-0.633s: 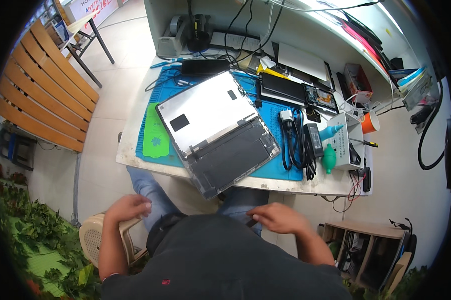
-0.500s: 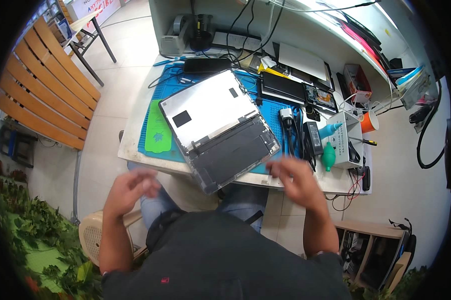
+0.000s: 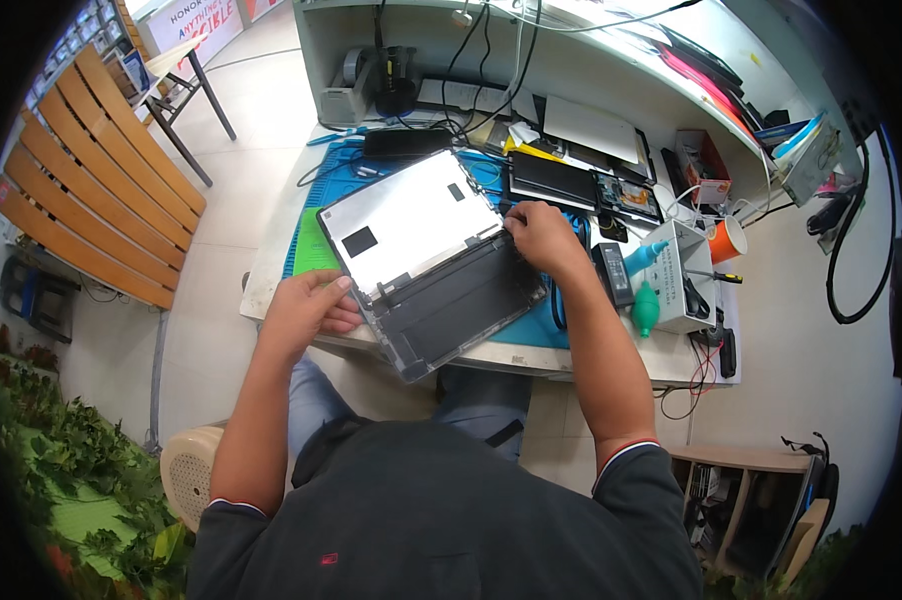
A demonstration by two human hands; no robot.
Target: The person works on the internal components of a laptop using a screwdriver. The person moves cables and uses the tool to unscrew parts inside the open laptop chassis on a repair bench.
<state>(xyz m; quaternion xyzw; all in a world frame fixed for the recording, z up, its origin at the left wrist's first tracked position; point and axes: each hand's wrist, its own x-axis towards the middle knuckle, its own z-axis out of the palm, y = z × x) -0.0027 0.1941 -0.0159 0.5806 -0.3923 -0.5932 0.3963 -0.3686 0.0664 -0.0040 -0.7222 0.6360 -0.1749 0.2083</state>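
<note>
My left hand holds the left edge of an opened tablet, thumb and fingers at its rim. The tablet has a silver upper panel and a dark lower section, and overhangs the desk's front edge at an angle. My right hand grips its right edge, fingertips partly hidden. Beneath it lie a green pad and a blue mat. A black power adapter is beside my right forearm, along with coiled cable partly hidden by it.
The desk holds black devices, cables, a white box, an orange cup and a green air blower. A shelf overhangs the back. A wooden slatted piece stands left, a small cabinet lower right.
Both hands have risen from near my lap to the tablet and taken hold of its side edges. The tablet has shifted slightly.
</note>
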